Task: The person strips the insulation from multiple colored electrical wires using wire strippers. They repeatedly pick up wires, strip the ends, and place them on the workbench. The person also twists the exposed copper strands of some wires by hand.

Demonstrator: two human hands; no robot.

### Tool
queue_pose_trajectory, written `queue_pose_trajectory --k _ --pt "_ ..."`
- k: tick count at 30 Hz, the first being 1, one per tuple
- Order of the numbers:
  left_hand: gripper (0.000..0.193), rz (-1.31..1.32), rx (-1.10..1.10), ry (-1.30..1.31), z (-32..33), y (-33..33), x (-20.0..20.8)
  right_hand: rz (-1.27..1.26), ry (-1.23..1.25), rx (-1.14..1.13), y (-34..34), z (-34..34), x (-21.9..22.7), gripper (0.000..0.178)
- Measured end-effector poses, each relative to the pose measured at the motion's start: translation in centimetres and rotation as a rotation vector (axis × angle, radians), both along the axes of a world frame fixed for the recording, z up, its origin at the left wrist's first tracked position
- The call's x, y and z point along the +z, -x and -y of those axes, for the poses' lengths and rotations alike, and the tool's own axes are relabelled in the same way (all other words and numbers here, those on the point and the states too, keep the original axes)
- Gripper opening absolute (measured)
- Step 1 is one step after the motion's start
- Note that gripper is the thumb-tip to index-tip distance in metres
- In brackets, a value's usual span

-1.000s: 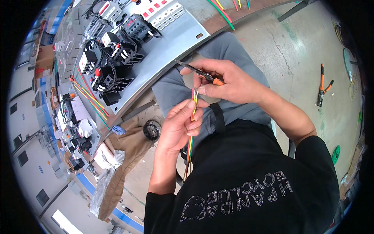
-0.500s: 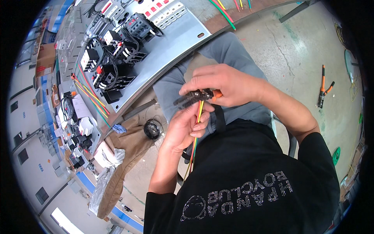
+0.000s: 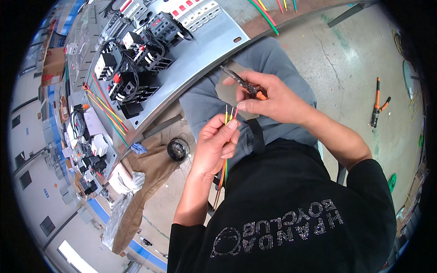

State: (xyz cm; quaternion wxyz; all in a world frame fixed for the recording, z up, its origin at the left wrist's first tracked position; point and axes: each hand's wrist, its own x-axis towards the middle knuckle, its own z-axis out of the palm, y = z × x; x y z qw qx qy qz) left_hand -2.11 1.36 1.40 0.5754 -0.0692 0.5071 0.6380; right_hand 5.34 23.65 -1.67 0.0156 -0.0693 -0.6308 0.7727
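My left hand [image 3: 213, 148] is closed around a bundle of thin wires [image 3: 224, 175], with yellow, red and green insulation showing. Above its thumb the ends fan out, and two yellow ones show short bare tips. In my right hand [image 3: 280, 100] is a wire stripper [image 3: 248, 87] with dark jaws and orange handles, its jaws pointing up and left, away from the wires. My right thumb and a fingertip are at the end of a red wire [image 3: 236, 111]; whether they pinch it I cannot tell. Both hands are above my lap.
A metal mounting plate [image 3: 200, 54] with black contactors [image 3: 129, 82] and wiring lies on the bench at upper left. More coloured wires [image 3: 107, 109] rest by its edge. On the floor at right is an orange-handled tool [image 3: 377, 103]; a black cable coil [image 3: 176, 149] lies below the bench.
The stripper was across the wire ends; now it has lifted up and turned away from them. The wire ends are now spread and visible, and my right fingers have come down beside them.
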Motion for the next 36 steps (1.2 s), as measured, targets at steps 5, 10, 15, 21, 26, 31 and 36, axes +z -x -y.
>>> queue_pose_trajectory --k 5,10,15,21,26,31,36 --pt "0.013 -0.121 -0.005 0.054 -0.4 -0.2 0.6 -0.021 0.244 0.029 -0.2 1.0 -0.1 0.045" --pt "0.015 -0.154 0.049 0.064 -0.6 -0.4 0.8 -0.033 0.164 0.018 -0.3 1.2 -0.1 0.047" --pt "0.015 -0.116 0.062 -0.036 0.2 0.7 1.1 -0.045 -0.078 -0.018 -1.2 1.1 -0.9 0.05" --pt "0.018 0.039 0.073 -0.167 1.0 1.3 0.5 -0.205 -0.599 -0.015 -2.5 1.8 -0.9 0.061" --pt "0.021 0.051 0.073 -0.199 1.3 1.5 0.4 -0.257 -0.666 -0.024 -2.6 2.3 -0.9 0.066" --pt "0.02 0.036 0.071 -0.217 1.6 1.6 -0.1 -0.27 -0.699 -0.046 -2.6 2.4 -0.7 0.065" --pt "0.016 0.031 0.113 -0.151 1.0 1.4 0.3 -0.198 -0.696 0.014 -2.8 2.1 -0.2 0.067"
